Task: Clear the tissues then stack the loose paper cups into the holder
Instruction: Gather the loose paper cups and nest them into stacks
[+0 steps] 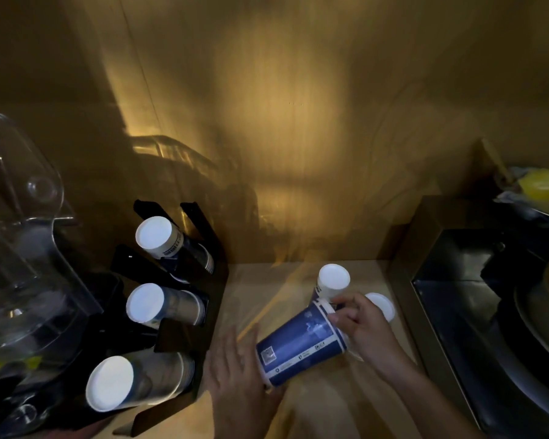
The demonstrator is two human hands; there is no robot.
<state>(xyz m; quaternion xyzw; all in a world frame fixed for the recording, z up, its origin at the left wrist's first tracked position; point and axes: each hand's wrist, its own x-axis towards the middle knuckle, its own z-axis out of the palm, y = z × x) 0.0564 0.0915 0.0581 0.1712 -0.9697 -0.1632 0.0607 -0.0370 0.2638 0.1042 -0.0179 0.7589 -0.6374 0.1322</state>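
A blue paper cup (298,343) lies tilted on its side between my hands above the wooden counter. My right hand (362,324) grips its narrow bottom end. My left hand (238,372) presses flat against its wide rim end, fingers spread. Two more loose cups stand upside down behind: one (332,280) just beyond the held cup, another (382,305) partly hidden by my right hand. The black cup holder (184,217) at the left carries three rows of stacked cups, top (165,239), middle (159,305) and bottom (130,381). No tissues are visible.
A clear plastic dome cover (19,248) sits at the far left beside the holder. A dark recessed sink or bin (476,296) lies to the right, with plates (539,318) and a yellow item (542,185) beyond. A wooden wall rises behind the counter (314,407).
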